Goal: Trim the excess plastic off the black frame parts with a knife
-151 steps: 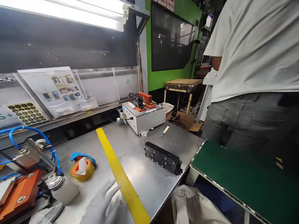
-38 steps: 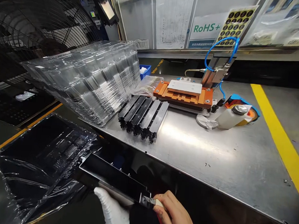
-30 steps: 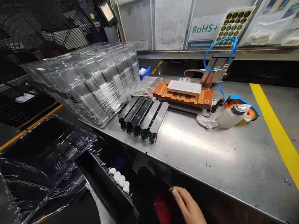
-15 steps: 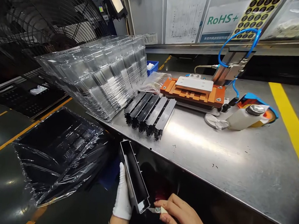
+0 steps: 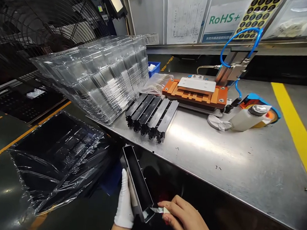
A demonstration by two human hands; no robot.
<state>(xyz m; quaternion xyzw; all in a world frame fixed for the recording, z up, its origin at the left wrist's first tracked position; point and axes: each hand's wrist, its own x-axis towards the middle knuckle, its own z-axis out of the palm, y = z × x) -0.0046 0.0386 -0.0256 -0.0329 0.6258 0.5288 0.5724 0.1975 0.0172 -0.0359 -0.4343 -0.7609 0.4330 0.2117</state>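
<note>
My left hand [image 5: 124,203], in a white glove, grips a long black plastic housing [image 5: 137,181] from below, in front of the steel table's edge [image 5: 191,173]. My bare right hand [image 5: 186,219] pinches a small blade [image 5: 159,210] whose tip touches the housing's near end. A row of several identical black housings [image 5: 152,115] lies side by side on the table.
A tall stack of clear plastic trays [image 5: 98,77] stands at the table's left. Behind the housings sits an orange fixture [image 5: 195,93] with blue air hoses [image 5: 238,40]. A white bottle [image 5: 244,118] and tape roll [image 5: 269,113] lie to the right. A plastic-lined black bin [image 5: 57,157] is below left.
Five seconds ago the view faced right towards another person. Since a second ago, my left hand has turned the housing end-on and my right hand has brought the blade back to its near end.
</note>
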